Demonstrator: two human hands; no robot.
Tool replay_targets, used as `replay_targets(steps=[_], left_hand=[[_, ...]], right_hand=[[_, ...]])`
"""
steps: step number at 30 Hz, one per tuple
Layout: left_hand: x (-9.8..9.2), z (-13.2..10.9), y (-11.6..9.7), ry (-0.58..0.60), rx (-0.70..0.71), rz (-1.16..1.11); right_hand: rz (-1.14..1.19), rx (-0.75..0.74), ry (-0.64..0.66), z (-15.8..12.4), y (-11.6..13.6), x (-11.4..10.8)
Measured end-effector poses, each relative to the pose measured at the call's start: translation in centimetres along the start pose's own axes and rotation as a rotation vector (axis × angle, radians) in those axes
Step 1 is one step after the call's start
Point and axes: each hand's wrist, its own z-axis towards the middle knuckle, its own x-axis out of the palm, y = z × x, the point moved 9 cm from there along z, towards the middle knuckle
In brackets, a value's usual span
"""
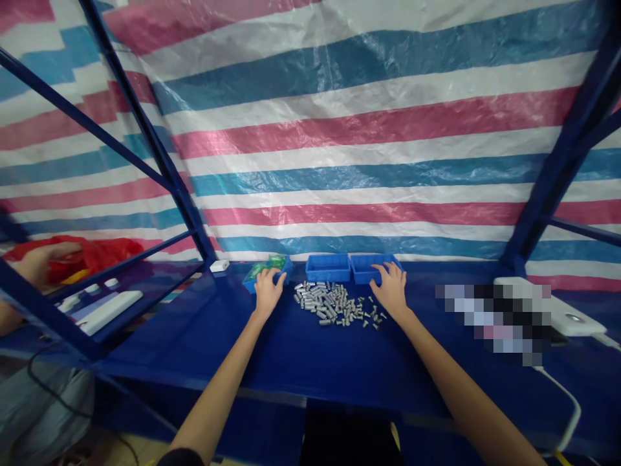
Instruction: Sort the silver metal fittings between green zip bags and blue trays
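The blue counter carried everything inspected. The left hand lay flat, fingers spread, on the near rim of the left bin, apparently gripping nothing. The right hand, likewise splayed and empty, touched the right bin. The pile of metal cylinders lay between the hands, about equally near each, its pieces pointing every way. No writing was legible.

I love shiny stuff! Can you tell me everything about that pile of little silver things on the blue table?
The pile of silver pieces is a loose heap of many small, shiny cylinders that look like metal. They lie jumbled, thick on the left and thinning to the right. It sits on the blue table, before the middle blue tray, between the left hand and right hand; neither clearly touches it.
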Motion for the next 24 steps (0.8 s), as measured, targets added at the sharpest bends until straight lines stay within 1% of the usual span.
replay_targets(steps=[2,4,6,8,9,10,11,12,14,16,17,18,19,20,24], left_hand=[[-2.7,-0.5,0.4,-0.134,-0.016,-0.129],[-5.2,-1.9,0.7,-0.244,-0.053,-0.259],[-7.0,-3.9,0.5,-0.291,-0.103,-0.384],[-8.2,-6.4,-1.0,-0.291,-0.101,-0.439],[-8.6,-7.7,-2.2,-0.287,-0.068,-0.437],[-8.9,-8.9,-3.7,-0.279,-0.014,-0.432],[-9.1,-10.0,-5.2,-0.273,0.043,-0.429],[-9.1,-11.0,-6.7,-0.267,0.100,-0.423],[-8.4,-12.3,-8.9,-0.229,0.193,-0.420],[-7.2,-13.0,-10.2,-0.175,0.259,-0.440],[-6.6,-13.1,-10.6,-0.149,0.283,-0.457],[-6.0,-13.2,-10.7,-0.126,0.302,-0.473],[-5.6,-13.4,-10.8,-0.107,0.317,-0.487],[-5.3,-13.5,-10.8,-0.085,0.332,-0.495],[-4.8,-14.0,-11.0,0.045,0.383,-0.482]], right_hand=[[0.030,-0.015,-0.018,0.1,0.7,-0.6],[0.112,-0.047,-0.044,0.1,1.8,-1.4],[0.256,-0.088,-0.055,0.0,3.5,-2.3],[0.461,-0.100,-0.003,-0.5,5.7,-2.5],[0.585,-0.074,0.059,-0.9,6.8,-2.2],[0.717,0.005,0.135,-1.5,7.6,-1.6],[0.846,0.125,0.246,-2.4,8.4,-0.5],[0.961,0.240,0.400,-3.6,9.4,0.8],[1.095,0.409,0.697,-6.4,11.7,2.8],[1.193,0.537,0.919,-8.7,13.2,3.6],[1.241,0.583,0.996,-9.5,13.7,3.7],[1.286,0.618,1.037,-9.9,13.9,3.7],[1.321,0.640,1.042,-10.0,13.9,3.5],[1.335,0.648,1.015,-9.8,13.6,3.4],[1.262,0.596,0.805,-8.4,12.3,2.7]])
